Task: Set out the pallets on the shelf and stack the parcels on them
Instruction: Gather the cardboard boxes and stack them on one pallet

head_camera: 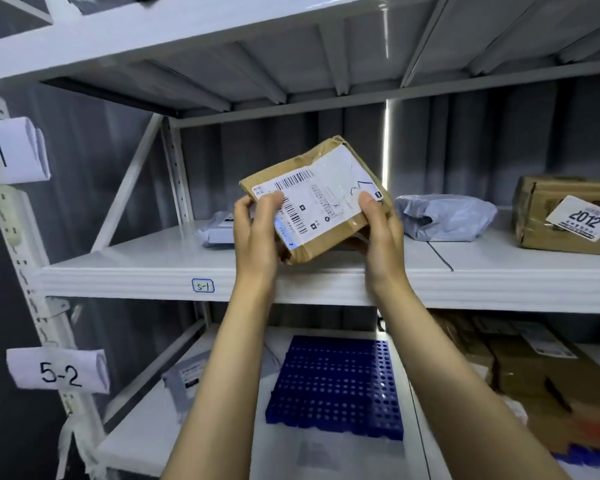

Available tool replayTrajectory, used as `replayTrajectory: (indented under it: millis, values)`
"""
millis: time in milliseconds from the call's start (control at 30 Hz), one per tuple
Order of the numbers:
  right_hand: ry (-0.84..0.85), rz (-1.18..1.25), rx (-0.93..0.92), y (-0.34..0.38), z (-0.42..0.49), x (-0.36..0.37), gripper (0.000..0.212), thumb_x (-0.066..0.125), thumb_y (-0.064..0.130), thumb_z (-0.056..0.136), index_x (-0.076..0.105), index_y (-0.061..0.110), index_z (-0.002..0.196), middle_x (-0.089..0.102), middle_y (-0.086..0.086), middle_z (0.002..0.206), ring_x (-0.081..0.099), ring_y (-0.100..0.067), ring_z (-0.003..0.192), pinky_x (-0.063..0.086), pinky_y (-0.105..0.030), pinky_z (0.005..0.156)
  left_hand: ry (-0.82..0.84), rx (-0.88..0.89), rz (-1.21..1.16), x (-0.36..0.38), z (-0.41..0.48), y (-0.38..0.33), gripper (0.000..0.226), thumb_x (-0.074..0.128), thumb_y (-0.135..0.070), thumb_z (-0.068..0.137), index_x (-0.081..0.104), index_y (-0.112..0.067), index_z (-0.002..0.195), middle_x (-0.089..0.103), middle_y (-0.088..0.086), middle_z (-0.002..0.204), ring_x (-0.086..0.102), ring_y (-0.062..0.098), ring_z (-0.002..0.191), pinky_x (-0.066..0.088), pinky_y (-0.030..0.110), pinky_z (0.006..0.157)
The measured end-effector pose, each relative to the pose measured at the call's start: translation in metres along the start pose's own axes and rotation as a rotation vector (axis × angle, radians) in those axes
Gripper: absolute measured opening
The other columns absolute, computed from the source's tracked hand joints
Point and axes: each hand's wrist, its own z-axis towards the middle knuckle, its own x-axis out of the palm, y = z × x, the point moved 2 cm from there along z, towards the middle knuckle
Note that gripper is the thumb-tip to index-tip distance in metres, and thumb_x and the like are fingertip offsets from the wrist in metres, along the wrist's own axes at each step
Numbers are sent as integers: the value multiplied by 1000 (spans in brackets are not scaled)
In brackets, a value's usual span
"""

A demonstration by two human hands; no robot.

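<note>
White shelving (136, 278) faces us; our left hand (257, 226) and right hand (383, 226) grip a brown parcel (326, 181) held up before it. Next, we judge, this parcel goes down onto the blue pallet (336, 386) below.

upper shelf (136, 258) is carrying a grey packet (217, 232), grey bag (444, 218), taped box (541, 220) | lower shelf (136, 445) is carrying a blue pallet (336, 386), grey pouch (187, 375), brown boxes (534, 372)
</note>
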Motion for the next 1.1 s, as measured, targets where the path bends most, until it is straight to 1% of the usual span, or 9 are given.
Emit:
replayTrajectory:
  millis: [67, 133, 267, 367, 533, 667, 767, 900, 1100]
  values:
    - [-17, 34, -8, 2, -30, -5, 43, 62, 51, 69, 63, 26, 104, 68, -5, 109, 62, -25, 109, 48, -49, 98, 34, -40, -67, -12, -24, 4, 68, 60, -48, 69, 52, -12, 126, 69, 8, 114, 66, 25, 105, 51, 50, 92]
    - [-42, 49, 3, -2, -61, -17, 44, 62, 50, 71, 64, 24, 106, 67, -8, 113, 61, -27, 113, 44, -53, 102, 48, -97, -111, -23, -51, 14, 72, 61, -49, 65, 54, -12, 127, 68, 10, 117, 65, 28, 108, 47, 54, 98]
    - [-67, 7, 42, -20, -113, -54, 47, 67, 51, 71, 65, 24, 110, 66, -6, 114, 59, -30, 114, 42, -50, 102, 63, -186, -133, -37, -97, 42, 49, 56, -39, 72, 61, -15, 115, 72, 4, 107, 68, 23, 100, 52, 45, 88]
    - [10, -141, 170, -31, -146, -88, 58, 63, 49, 68, 60, 21, 119, 66, -4, 116, 62, -24, 109, 47, -42, 92, 95, -312, -109, -48, -126, 68, 53, 55, -40, 72, 62, -15, 118, 73, 3, 105, 69, 21, 96, 55, 39, 80]
    - [191, -233, 486, -38, -191, -147, 70, 68, 23, 67, 49, 32, 133, 71, 0, 113, 67, -25, 105, 55, -34, 80, 244, -463, 80, -59, -174, 112, 40, 61, -39, 76, 65, -19, 110, 74, 2, 103, 69, 22, 99, 56, 32, 76]
    - [86, -226, 572, -45, -209, -173, 62, 66, 9, 75, 53, 39, 127, 72, 2, 108, 67, -25, 104, 55, -40, 88, 306, -591, 91, -50, -193, 138, 48, 63, -48, 76, 65, -20, 115, 73, 1, 105, 69, 19, 100, 55, 37, 86]
    - [-40, -201, 616, -56, -216, -188, 67, 72, 20, 64, 56, 37, 127, 72, -4, 111, 66, -25, 108, 49, -42, 94, 305, -663, 80, -43, -200, 154, 55, 64, -50, 72, 62, -22, 119, 73, 0, 106, 68, 18, 101, 54, 38, 89]
    - [-122, -181, 705, -67, -222, -203, 81, 78, 33, 55, 54, 29, 132, 70, -9, 114, 65, -29, 110, 51, -41, 85, 298, -716, 94, -34, -203, 173, 55, 66, -43, 68, 61, -21, 118, 73, 1, 105, 68, 19, 100, 56, 38, 86]
    - [-93, -235, 737, -64, -216, -219, 63, 68, 27, 68, 55, 29, 130, 74, -4, 106, 69, -21, 101, 51, -31, 72, 205, -784, 57, -17, -202, 191, 45, 69, -38, 72, 64, -17, 112, 74, 3, 101, 68, 23, 100, 54, 38, 83]
